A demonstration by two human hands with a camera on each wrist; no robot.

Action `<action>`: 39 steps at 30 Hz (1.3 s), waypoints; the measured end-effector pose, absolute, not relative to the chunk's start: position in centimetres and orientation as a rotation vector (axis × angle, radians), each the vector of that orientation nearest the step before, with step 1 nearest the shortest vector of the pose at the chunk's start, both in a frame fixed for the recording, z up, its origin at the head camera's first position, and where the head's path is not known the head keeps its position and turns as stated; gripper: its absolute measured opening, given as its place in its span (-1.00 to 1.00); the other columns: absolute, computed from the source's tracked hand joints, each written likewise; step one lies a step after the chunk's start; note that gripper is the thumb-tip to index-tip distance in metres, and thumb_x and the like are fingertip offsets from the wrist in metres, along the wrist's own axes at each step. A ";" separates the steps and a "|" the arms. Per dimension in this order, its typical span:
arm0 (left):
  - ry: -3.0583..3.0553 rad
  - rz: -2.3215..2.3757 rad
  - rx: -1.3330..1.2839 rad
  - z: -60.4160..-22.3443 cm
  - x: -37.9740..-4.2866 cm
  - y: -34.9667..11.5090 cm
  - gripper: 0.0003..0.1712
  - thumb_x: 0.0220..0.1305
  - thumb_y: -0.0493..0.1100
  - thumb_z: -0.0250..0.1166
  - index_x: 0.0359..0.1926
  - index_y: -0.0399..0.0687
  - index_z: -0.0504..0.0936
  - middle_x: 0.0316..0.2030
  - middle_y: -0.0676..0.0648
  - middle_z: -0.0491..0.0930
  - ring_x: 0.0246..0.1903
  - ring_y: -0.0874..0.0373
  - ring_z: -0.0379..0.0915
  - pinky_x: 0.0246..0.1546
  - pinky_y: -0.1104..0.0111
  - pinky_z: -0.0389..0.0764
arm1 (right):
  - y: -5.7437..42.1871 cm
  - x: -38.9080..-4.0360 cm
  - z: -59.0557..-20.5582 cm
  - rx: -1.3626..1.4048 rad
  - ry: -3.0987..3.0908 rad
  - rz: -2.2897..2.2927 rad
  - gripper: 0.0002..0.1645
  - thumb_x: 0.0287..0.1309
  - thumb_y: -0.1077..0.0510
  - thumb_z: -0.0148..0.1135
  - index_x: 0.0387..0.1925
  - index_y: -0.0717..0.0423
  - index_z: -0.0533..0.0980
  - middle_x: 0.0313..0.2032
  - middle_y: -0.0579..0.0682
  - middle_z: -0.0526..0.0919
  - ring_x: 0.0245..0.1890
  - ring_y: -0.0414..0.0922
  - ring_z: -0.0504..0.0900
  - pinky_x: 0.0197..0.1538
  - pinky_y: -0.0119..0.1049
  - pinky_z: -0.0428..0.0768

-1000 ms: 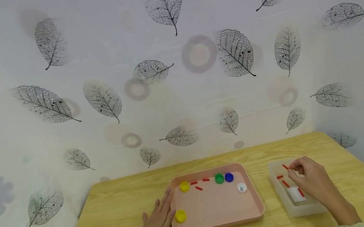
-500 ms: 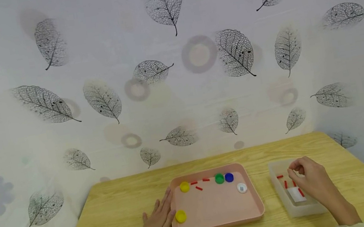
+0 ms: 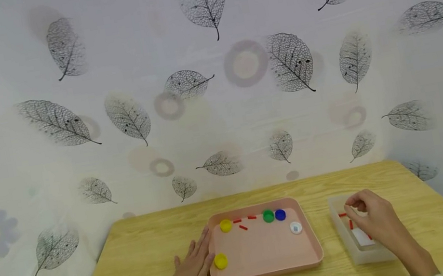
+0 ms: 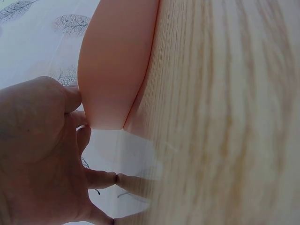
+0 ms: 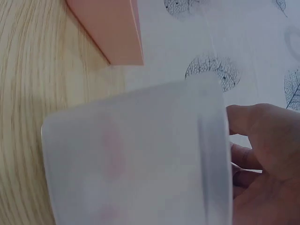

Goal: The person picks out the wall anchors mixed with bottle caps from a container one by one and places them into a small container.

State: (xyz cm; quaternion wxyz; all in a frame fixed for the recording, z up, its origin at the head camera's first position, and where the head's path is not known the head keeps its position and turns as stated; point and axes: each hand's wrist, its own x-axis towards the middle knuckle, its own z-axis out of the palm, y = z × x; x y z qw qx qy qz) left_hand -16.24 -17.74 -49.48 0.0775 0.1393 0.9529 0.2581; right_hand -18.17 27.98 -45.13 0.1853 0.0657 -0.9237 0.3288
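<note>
My left hand lies beside a pink tray, its fingers stretched along the tray's left wall. In the left wrist view those fingertips meet the pink wall. My right hand is over a translucent white box at the right, fingers bent and tips drawn together near the box's far left. No stick shows at the fingertips; I cannot tell whether they hold one. Inside the box, red sticks lie near a white card, partly hidden by the hand. The right wrist view shows the box's outer wall.
In the pink tray are two yellow caps, a green cap, a blue cap, a round white piece and red sticks. The wooden table meets a leaf-patterned wall behind.
The red stick at my right fingertips a second ago no longer shows there, and another red stick appeared in the box half a second ago. The right hand has shifted slightly left; the left stays put.
</note>
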 end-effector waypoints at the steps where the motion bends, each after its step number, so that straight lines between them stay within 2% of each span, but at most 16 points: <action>1: 2.854 0.774 0.415 -49.4 -16.2 -17.7 -0.36 0.48 0.22 -0.30 0.49 0.31 -0.17 0.47 0.23 -0.21 0.39 -0.23 -0.14 0.06 -0.49 -0.28 | 27.8 -18.1 -45.1 0.197 -2.593 0.934 -0.95 0.11 0.25 0.28 -0.36 0.08 0.54 -0.42 -0.09 0.54 -0.43 -0.19 0.48 -0.40 -0.38 0.47; 11: 2.852 0.762 0.412 -49.4 -16.1 -17.6 -0.34 0.48 0.23 -0.30 0.50 0.31 -0.18 0.47 0.22 -0.21 0.39 -0.23 -0.13 0.07 -0.48 -0.29 | 25.4 -17.8 -45.3 0.279 -2.562 0.977 -0.87 0.05 0.29 0.32 -0.40 0.03 0.52 -0.44 -0.15 0.53 -0.44 -0.21 0.48 -0.38 -0.30 0.54; 16: 2.847 0.749 0.448 -49.3 -16.1 -17.7 -0.35 0.49 0.20 -0.31 0.50 0.27 -0.19 0.48 0.18 -0.21 0.38 -0.24 -0.11 0.05 -0.49 -0.26 | 24.1 -17.5 -45.3 0.303 -2.573 1.018 -0.85 0.05 0.28 0.32 -0.40 -0.01 0.52 -0.45 -0.19 0.50 -0.44 -0.23 0.44 -0.36 -0.34 0.50; 26: 2.843 0.773 0.457 -49.3 -16.2 -17.7 -0.36 0.50 0.19 -0.31 0.50 0.29 -0.21 0.47 0.19 -0.23 0.39 -0.23 -0.14 0.06 -0.49 -0.29 | 21.1 -18.2 -44.9 0.476 -2.463 1.008 -0.75 -0.10 0.35 0.40 -0.41 0.01 0.53 -0.45 -0.22 0.49 -0.44 -0.22 0.44 -0.37 -0.34 0.51; 34: 2.853 0.763 0.466 -49.4 -16.3 -17.8 -0.36 0.50 0.17 -0.31 0.50 0.28 -0.21 0.47 0.18 -0.22 0.38 -0.26 -0.13 0.04 -0.50 -0.29 | 18.7 -18.8 -45.0 0.525 -2.478 1.126 -0.81 0.00 0.30 0.37 -0.40 -0.01 0.52 -0.43 -0.22 0.48 -0.42 -0.23 0.44 -0.34 -0.32 0.52; 39: 2.861 0.779 0.476 -49.4 -16.2 -17.8 -0.37 0.51 0.16 -0.30 0.50 0.27 -0.20 0.47 0.17 -0.21 0.37 -0.27 -0.12 0.04 -0.51 -0.28 | 17.1 -19.3 -45.4 0.543 -2.466 1.160 -0.83 0.00 0.30 0.35 -0.44 -0.01 0.53 -0.47 -0.15 0.47 -0.46 -0.19 0.44 -0.39 -0.33 0.50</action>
